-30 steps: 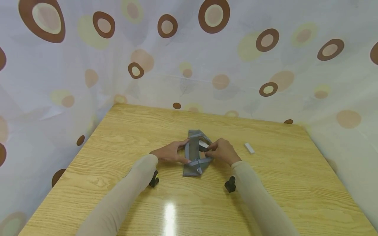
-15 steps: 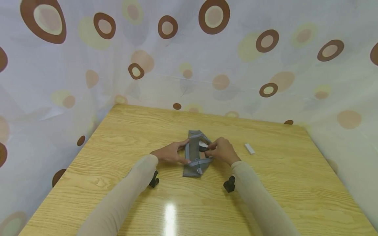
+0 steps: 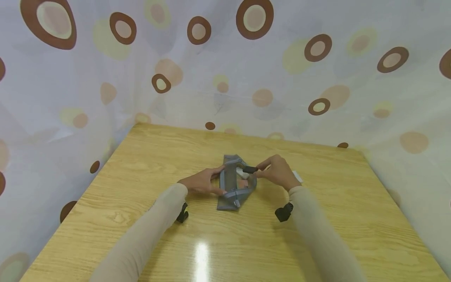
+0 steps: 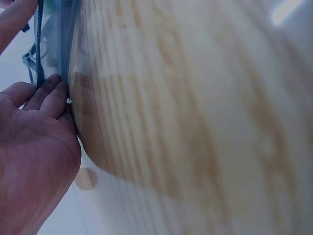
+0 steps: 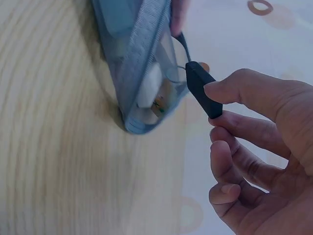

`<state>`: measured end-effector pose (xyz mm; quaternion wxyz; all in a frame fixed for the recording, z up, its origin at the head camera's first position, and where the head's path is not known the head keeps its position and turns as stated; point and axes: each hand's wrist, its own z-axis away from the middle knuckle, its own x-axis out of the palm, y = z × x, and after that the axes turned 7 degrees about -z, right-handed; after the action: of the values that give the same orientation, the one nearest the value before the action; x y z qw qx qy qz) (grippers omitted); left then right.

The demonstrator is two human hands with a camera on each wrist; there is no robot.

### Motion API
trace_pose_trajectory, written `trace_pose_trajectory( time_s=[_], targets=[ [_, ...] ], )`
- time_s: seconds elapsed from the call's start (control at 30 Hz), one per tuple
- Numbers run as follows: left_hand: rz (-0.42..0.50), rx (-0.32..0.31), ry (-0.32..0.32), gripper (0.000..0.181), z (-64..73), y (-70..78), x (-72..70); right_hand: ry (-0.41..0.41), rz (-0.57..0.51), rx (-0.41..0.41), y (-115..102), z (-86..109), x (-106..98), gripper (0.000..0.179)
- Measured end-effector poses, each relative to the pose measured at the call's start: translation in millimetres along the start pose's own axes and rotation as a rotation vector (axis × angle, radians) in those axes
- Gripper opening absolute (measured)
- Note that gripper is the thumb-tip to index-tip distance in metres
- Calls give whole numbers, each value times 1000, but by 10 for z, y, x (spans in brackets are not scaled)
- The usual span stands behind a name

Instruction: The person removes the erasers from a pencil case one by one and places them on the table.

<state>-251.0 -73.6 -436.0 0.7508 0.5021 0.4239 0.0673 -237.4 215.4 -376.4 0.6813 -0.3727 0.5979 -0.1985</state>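
Observation:
A grey see-through zip pouch (image 3: 230,179) lies on the table with its mouth spread wide. My left hand (image 3: 202,182) holds its left side, thumb and fingers at the zip edge. At the right end of the mouth, my right hand (image 3: 278,171) pinches a small black oblong block (image 5: 201,88) between thumb and index finger, held above the opening. The other fingers of that hand are curled in the right wrist view. Inside the pouch show a white piece (image 5: 150,85) and a pinkish piece (image 3: 243,183).
A small white block (image 3: 297,176) lies on the wooden table (image 3: 334,203) just beyond the right hand, partly covered by it. A spotted curtain (image 3: 211,90) surrounds the table's back and sides. Black wrist mounts (image 3: 283,212) hang below both wrists.
My right hand has risen out of the pouch mouth and moved slightly right and away, bringing the black block up with it. The left hand and pouch stay in place.

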Motion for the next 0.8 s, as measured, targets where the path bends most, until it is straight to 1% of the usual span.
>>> trace_pose_trajectory(
  time_s=[0.13,0.37,0.47,0.7,0.8],
  targets=[
    [3,6,3,101,-15,-5,-11,39,6,1,36,37,-145,32],
    [11,19,2,100,-26,-8,-4,112,68,20,137,102,-320,36],
    [9,19,4,100,-23,-4,1,154,102,21,202,130,-365,35],
    [18,20,0,100,-17,-10,11,227,127,95,358,204,-424,37],
    [22,24,3,100,-13,-11,8,264,145,98,432,237,-426,36]
  ],
)
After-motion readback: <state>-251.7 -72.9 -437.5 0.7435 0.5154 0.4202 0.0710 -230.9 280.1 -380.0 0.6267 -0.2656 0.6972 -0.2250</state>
